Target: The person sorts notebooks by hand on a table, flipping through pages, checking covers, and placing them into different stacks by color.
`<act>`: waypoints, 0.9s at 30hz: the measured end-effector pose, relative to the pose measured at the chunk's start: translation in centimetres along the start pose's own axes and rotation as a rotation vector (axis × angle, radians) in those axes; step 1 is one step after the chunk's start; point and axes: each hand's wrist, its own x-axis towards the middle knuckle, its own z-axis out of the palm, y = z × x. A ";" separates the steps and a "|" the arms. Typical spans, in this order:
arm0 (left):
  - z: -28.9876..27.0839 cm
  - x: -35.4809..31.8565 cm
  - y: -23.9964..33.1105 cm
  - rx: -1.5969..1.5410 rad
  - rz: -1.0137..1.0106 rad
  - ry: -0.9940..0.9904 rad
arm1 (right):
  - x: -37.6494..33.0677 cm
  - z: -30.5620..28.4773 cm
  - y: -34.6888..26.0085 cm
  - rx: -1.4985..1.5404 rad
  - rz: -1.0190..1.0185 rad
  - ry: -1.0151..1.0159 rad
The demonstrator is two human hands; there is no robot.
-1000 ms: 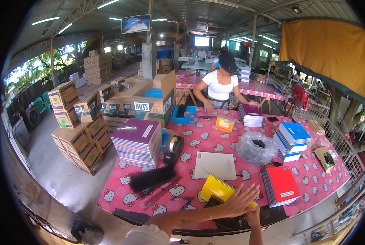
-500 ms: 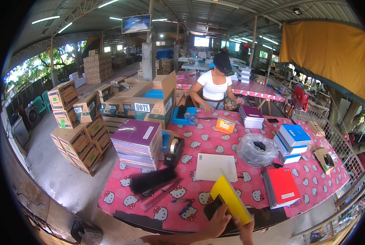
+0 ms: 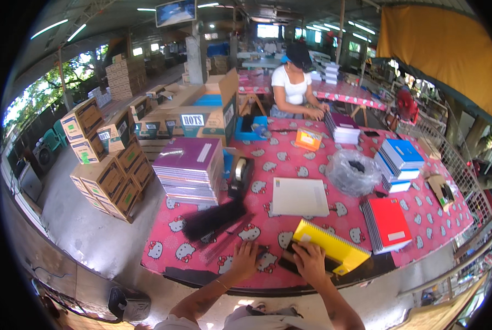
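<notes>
The right hand, fingers spread at the yellow notebook, should press lightly to steady it; whether the left hand pinches anything, I cannot tell.

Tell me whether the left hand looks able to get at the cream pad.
Probably yes: the left hand rests near the table's front edge, and only pink cloth seems to lie between it and the cream pad; the yellow notebook sits off to the right.

Yellow notebook — right fingers over its edge.
</notes>
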 end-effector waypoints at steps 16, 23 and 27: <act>-11.4 7.2 7.0 -1.935 -0.543 -0.461 | 7.6 -4.3 -0.3 -0.086 0.232 0.069; -11.7 9.1 6.4 -2.056 -0.510 -0.535 | 7.5 -4.0 -0.1 -0.041 0.225 0.078; -13.4 9.5 6.9 -1.399 -0.258 -0.244 | 7.2 -3.9 0.4 -0.046 0.222 0.085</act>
